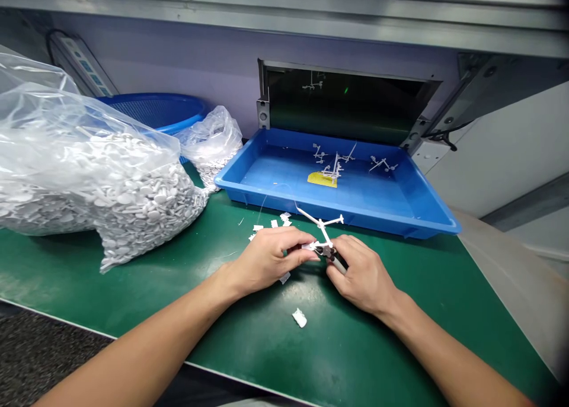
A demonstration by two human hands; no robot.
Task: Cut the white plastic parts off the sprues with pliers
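Note:
My left hand (271, 256) pinches a small white part at the near end of a branching white plastic sprue (323, 226). My right hand (364, 271) is closed around small cutting pliers (338, 263), whose jaws are at the sprue beside my left fingertips. Whether the jaws are closed is too small to tell. One white piece (299, 317) lies on the green table (249, 348) nearer to me, and several more small white pieces (274, 223) lie just beyond my left hand.
A blue tray (377, 220) behind the hands holds several white sprues and a yellow piece (322, 179). Clear bags of white parts (146, 199) stand at the left, before a blue basket (178, 125). A metal shelf edge (284, 19) hangs above.

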